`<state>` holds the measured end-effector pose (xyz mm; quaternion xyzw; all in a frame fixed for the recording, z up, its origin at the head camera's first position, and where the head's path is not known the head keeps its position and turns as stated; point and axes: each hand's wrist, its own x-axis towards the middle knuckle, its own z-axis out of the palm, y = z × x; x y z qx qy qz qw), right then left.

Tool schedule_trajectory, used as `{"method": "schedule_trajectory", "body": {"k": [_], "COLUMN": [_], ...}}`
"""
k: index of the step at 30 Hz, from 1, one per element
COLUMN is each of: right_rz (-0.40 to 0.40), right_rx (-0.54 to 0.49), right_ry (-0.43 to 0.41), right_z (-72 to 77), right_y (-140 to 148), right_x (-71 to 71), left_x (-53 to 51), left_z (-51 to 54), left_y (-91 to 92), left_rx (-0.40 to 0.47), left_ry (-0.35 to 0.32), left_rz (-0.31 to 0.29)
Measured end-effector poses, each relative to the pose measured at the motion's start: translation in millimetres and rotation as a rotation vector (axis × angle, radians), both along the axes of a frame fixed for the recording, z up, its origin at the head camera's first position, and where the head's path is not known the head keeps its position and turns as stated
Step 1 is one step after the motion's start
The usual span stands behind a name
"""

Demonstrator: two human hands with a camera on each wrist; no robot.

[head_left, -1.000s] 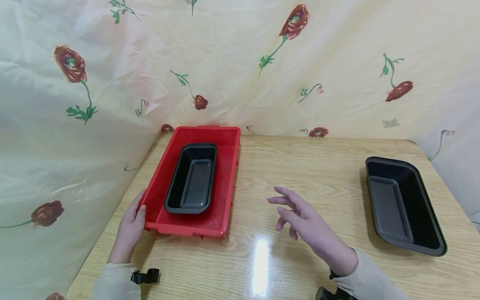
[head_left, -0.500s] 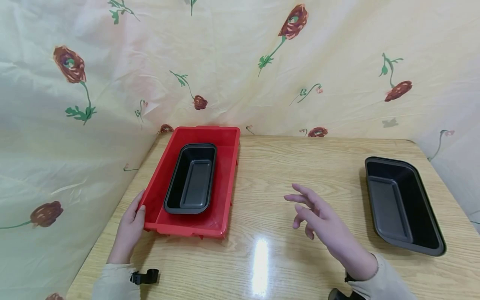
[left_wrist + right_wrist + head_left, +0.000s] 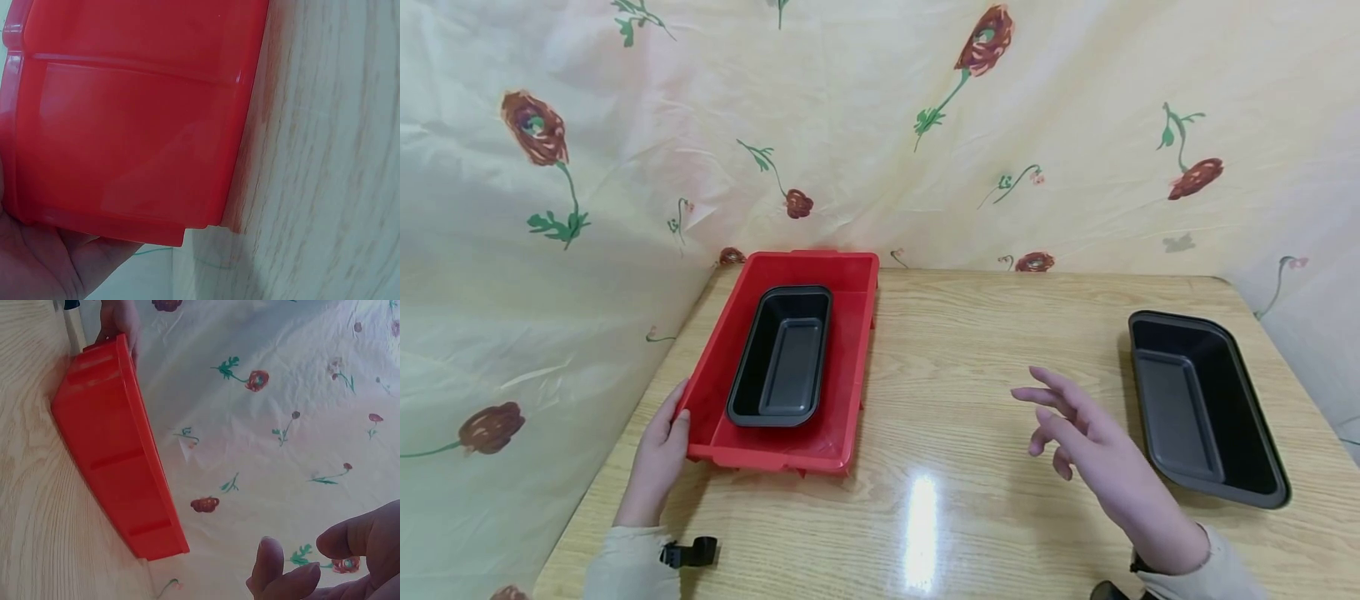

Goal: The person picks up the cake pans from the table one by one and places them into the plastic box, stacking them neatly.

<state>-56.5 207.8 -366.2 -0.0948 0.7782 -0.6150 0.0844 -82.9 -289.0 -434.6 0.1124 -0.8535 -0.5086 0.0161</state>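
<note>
My left hand grips the near left corner of a red plastic tray, thumb over the rim. In the left wrist view its fingers pass behind the rim of the tray. Inside the tray lies a black loaf pan. My right hand hovers above the table with relaxed, slightly bent fingers and holds nothing. Just to its right a second black loaf pan stands on the table. The right wrist view shows the side of the tray, with the right thumb in the foreground.
A light wood-grain table carries everything. Behind and to the left hangs a pale cloth with a flower print. The tray's far end sits close to the table's back edge. A bright reflection lies on the tabletop near the front.
My right hand has moved steadily right, away from the red tray and closer to the loaf pan on the table. The left hand, the tray and both pans stay in place.
</note>
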Motion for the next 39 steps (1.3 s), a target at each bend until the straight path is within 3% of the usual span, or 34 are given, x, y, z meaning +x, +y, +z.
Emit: {"method": "schedule_trajectory", "body": {"k": [11,17,39], "right_rz": [-0.047,-0.089,-0.199], "right_rx": [0.017,-0.016,0.021], "right_ry": [0.066,0.049,0.008], "right_z": [-7.7,-16.1,-28.4], "right_y": [27,43,83], "right_x": [3.6,7.6,21.4], "left_x": [0.5,-0.6,1.5], "left_z": [0.9,0.7,-0.8], "left_y": [0.4,0.0,-0.3], "left_rx": [-0.006,-0.008,-0.007], "left_ry": [0.0,0.004,-0.019], "left_rz": [-0.005,-0.008,0.007]}}
